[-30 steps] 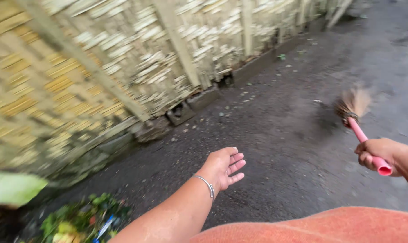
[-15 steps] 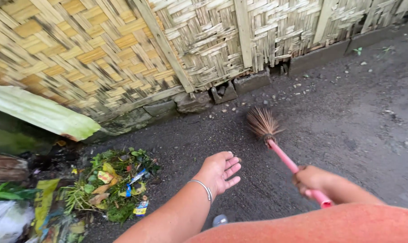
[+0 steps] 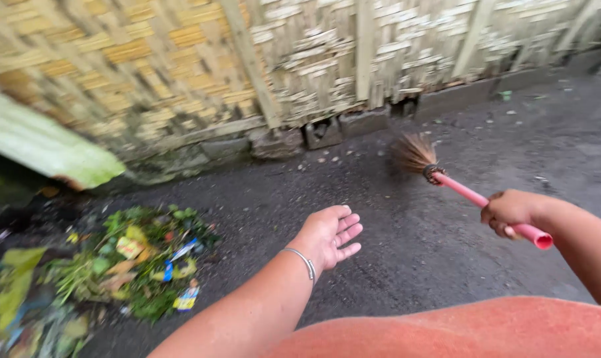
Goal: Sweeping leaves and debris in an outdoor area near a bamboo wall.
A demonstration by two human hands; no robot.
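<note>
Half a second on, the broom (image 3: pixel 446 174) has swung right and away from the person: its bristle head, then near the middle of the ground in front of the wall, now hovers or brushes close to the stone footing further right, and the right hand (image 3: pixel 509 212) has moved right with it. The left hand (image 3: pixel 330 235) has barely shifted.

That right hand is clenched round the pink handle near its far end, leaving a short stub beyond the fist. The left hand is released, fingers spread, palm turned partly up, holding nothing; a thin bangle (image 3: pixel 301 262) sits at the wrist.

By its looks the broom should be light, with a stiff, smooth plastic handle and a springy fan of dry fibres bound by a dark collar. A grip near the end gives long reach; a grip nearer the collar would probably give firmer control.

A litter pile (image 3: pixel 141 262) of leaves and wrappers lies on the dark ground (image 3: pixel 393 265) to the left, well apart from the bristles. Motion blur smears the woven wall (image 3: pixel 181 73) and the bristle tips, so whether they touch the ground cannot be told. The pile's left edge is cut off and blurred.
</note>
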